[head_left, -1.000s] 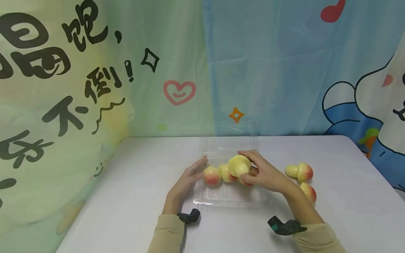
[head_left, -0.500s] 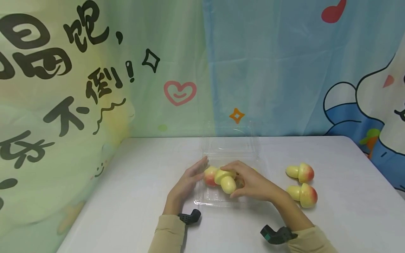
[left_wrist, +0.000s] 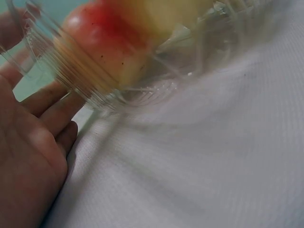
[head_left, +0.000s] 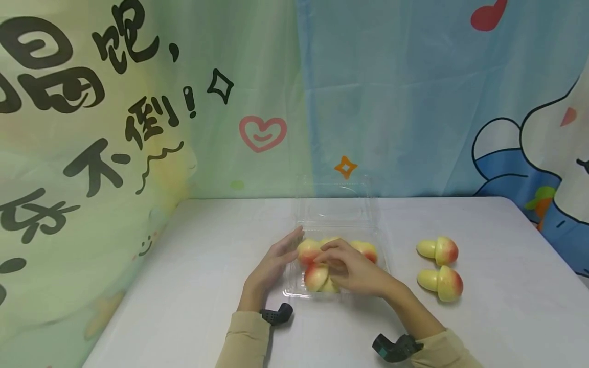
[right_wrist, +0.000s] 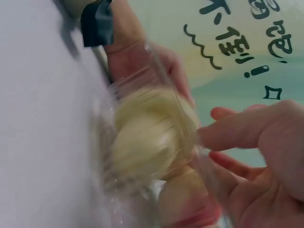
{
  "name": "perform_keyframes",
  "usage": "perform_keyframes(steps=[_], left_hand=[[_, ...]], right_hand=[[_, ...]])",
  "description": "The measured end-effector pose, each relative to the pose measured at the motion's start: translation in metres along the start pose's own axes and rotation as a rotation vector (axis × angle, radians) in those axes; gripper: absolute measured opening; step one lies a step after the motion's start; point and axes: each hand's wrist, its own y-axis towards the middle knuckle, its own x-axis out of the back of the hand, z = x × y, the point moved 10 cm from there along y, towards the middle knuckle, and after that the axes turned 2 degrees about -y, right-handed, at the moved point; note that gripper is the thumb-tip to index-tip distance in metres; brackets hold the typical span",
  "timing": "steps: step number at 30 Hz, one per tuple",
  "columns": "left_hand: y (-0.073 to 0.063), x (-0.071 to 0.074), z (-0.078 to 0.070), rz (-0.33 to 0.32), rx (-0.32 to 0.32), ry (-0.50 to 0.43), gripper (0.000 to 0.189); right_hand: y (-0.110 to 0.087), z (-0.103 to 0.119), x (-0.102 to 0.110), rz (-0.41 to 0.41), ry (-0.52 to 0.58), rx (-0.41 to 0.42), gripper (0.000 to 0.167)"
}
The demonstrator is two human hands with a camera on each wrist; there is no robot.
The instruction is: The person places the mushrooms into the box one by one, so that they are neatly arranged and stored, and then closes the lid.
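Observation:
In the head view a clear plastic clamshell box [head_left: 294, 293] stands with its lid [head_left: 336, 204] raised at the back. Several yellow mushroom-shaped pieces with red blush lie in it, among them a back-left mushroom [head_left: 308, 250] and a back-right mushroom [head_left: 366, 250]. At the front left lies another mushroom [head_left: 316, 277]. My right hand [head_left: 352, 268] hovers over that one; in the right wrist view its fingers [right_wrist: 232, 130] are loosely bent beside the box wall, not around the piece. My left hand [head_left: 271, 263] rests against the box's left side, fingers [left_wrist: 61, 111] extended along the wall.
On the white table [head_left: 207, 245], right of the box, lie two more pieces: a far mushroom [head_left: 439, 250] and a near mushroom [head_left: 443, 283]. A printed curtain [head_left: 391, 102] hangs behind the table's back edge. Black wrist cameras [head_left: 277, 314] sit at both wrists.
My right hand has carried a mushroom from above the box down and left, and let it go at the front left inside. The left hand has stayed by the box.

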Motion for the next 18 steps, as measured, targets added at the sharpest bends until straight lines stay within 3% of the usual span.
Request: perform_keyframes(steps=[3, 10, 18], left_hand=[[0.0, 0.001, 0.001, -0.001, 0.003, 0.005, 0.059], [0.0, 0.001, 0.002, -0.002, 0.013, 0.01, 0.059], [0.0, 0.002, 0.0, -0.006, 0.011, 0.032, 0.06]], right_hand=[[0.001, -0.007, -0.006, 0.021, -0.001, -0.039, 0.047], [0.004, -0.008, -0.014, 0.064, -0.202, -0.008, 0.05], [0.003, -0.012, -0.018, 0.073, -0.211, -0.05, 0.056]])
